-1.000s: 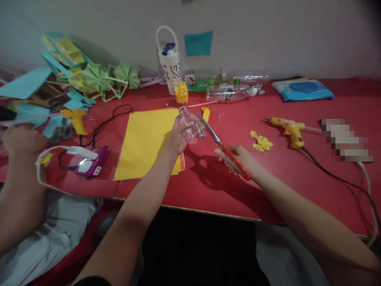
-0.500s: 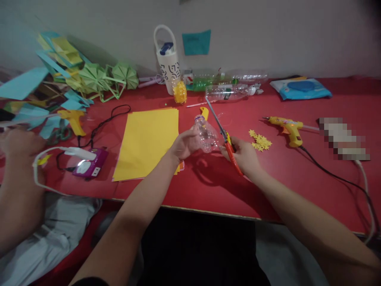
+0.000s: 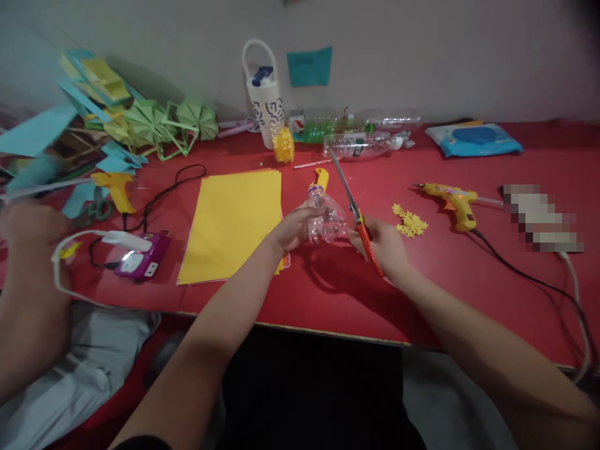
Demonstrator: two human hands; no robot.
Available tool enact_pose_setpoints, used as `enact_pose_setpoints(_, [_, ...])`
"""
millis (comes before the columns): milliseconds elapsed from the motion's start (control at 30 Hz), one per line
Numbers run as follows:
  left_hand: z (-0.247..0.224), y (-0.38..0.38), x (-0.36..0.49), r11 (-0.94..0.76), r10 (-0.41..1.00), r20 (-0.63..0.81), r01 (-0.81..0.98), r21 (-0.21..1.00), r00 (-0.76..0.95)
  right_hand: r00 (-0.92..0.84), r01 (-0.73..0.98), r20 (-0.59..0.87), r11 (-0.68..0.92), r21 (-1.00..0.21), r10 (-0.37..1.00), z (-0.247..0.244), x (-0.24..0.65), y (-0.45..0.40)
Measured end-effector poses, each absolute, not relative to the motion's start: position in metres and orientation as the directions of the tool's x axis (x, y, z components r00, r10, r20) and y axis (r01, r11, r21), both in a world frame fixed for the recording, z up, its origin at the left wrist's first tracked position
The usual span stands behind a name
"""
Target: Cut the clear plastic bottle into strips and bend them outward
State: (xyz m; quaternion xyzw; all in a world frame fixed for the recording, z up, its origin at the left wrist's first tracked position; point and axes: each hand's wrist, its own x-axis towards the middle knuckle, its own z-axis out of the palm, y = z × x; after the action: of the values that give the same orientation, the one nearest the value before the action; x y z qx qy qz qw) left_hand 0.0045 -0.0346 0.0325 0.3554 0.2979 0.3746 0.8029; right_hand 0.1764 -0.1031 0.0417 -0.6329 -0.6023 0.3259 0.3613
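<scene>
A clear, cut-off plastic bottle top (image 3: 329,219) with a purple ring at its neck is gripped by my left hand (image 3: 296,226), above the red table. My right hand (image 3: 382,244) is closed on the red handles of a pair of scissors (image 3: 345,181), whose blades point up and away, just right of the bottle piece. The fingertips of my right hand are at the piece's right edge; whether they pinch it I cannot tell. Behind the bottle piece lies a yellow-handled tool (image 3: 321,177), partly hidden. Small yellow stars (image 3: 410,224) lie in a pile right of my right hand.
Yellow paper sheets (image 3: 234,225) lie at left, a purple power adapter (image 3: 145,256) beyond them. A yellow glue gun (image 3: 452,203) with a cord rests at right. Plastic bottles (image 3: 359,145), a white tumbler (image 3: 266,103) and a wipes pack (image 3: 473,139) line the wall. Another person's hand (image 3: 32,222) is far left.
The bottle piece has tilted and shifted slightly in my left hand, whose fingers now reach further over it. The scissors have swung slightly to the right at the tip.
</scene>
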Motion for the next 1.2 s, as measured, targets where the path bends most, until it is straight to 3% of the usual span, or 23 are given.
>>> enact_pose_setpoints(500, [0.03, -0.041, 0.013, 0.427, 0.877, -0.252, -0.424, 0.799, 0.41, -0.003, 0.707, 0.001, 0.002, -0.707, 1.0, 0.049, 0.171, -0.102])
enact_pose_setpoints(633, [0.024, -0.028, 0.006, 0.309, 0.946, -0.213, -0.483, 0.819, 0.244, -0.033, 0.682, -0.039, -0.006, -0.731, 0.999, 0.053, 0.176, -0.101])
enact_pose_setpoints(867, [0.015, 0.001, -0.017, 0.132, 0.986, -0.166, -0.569, 0.812, -0.008, -0.301, 0.565, -0.326, -0.108, -0.818, 0.896, 0.063, 0.186, -0.106])
enact_pose_setpoints(1200, [0.014, 0.008, -0.024, 0.009, 0.986, -0.101, -0.561, 0.828, -0.133, -0.366, 0.549, -0.434, -0.185, -0.815, 0.823, 0.063, 0.185, -0.111])
